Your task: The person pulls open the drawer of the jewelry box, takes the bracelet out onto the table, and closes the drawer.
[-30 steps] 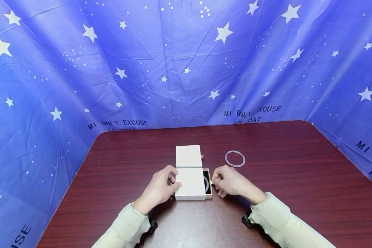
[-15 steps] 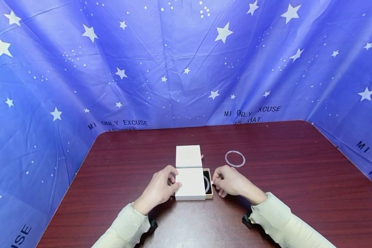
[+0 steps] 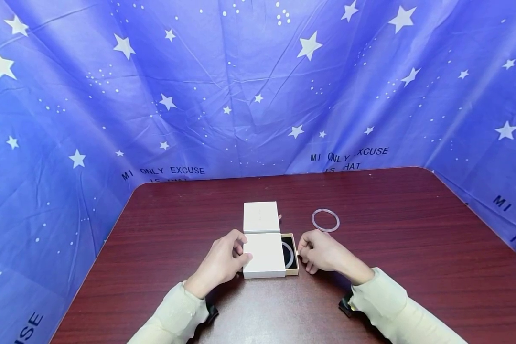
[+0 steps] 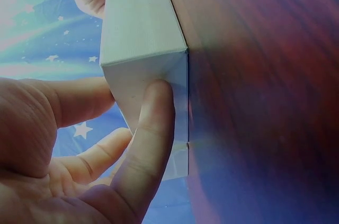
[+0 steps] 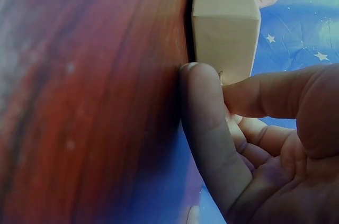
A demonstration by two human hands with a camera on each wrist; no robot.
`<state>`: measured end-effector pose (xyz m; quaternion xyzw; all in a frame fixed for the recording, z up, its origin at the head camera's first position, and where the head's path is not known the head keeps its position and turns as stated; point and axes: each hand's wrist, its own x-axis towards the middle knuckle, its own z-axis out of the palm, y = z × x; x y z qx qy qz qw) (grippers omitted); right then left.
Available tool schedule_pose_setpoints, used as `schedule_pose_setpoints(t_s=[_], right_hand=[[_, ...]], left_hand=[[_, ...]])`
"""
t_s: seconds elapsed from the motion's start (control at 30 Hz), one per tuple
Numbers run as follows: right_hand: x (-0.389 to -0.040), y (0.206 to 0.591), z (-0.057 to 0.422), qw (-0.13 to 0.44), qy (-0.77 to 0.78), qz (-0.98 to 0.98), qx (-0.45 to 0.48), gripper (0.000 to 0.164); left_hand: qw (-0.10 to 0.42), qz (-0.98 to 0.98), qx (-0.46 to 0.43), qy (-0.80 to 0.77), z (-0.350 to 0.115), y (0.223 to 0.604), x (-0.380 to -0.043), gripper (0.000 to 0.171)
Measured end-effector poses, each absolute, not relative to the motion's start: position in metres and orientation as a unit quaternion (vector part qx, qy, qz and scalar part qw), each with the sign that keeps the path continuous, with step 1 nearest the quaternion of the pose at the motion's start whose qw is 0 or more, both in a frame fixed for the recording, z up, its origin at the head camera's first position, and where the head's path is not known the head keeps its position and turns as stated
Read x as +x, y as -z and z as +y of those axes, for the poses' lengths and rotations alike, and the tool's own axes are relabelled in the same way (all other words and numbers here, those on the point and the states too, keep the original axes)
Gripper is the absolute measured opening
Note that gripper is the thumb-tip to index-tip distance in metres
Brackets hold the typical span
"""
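A white drawer box (image 3: 262, 254) lies flat on the table, its cardboard drawer (image 3: 295, 273) pulled partly out to the right. Inside the drawer, a pale bangle (image 3: 291, 255) shows against black lining, its left part hidden under the sleeve. My left hand (image 3: 219, 260) grips the sleeve from the left, thumb on top and a finger against the side face (image 4: 124, 89). On the other side my right hand (image 3: 322, 251) pinches the small pull tab (image 5: 221, 77) at the drawer's front between thumb and finger; the fingers mostly cover the tab.
A second white box (image 3: 261, 216), closed, stands directly behind the first, with a small tab on its right. Beyond my right hand lies a pale purple bangle (image 3: 313, 220). A blue star-printed curtain (image 3: 258, 71) hangs behind the dark red table (image 3: 176, 205).
The drawer has slid a little farther right out of its sleeve, along with my right hand, showing more of the bangle inside. My left hand and the sleeve have stayed put.
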<state>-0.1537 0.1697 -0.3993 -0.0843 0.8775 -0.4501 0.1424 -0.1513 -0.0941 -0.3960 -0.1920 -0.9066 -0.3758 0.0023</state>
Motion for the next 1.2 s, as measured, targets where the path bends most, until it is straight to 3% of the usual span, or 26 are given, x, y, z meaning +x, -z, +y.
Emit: schedule_pose_setpoints(t_s=[1.2], right_hand=[[-0.149,0.398,0.187,0.133,0.443,0.883,-0.074,0.013]], left_hand=[[-0.002,-0.906,-0.193,0.377,-0.094,0.395,-0.15,0.024]])
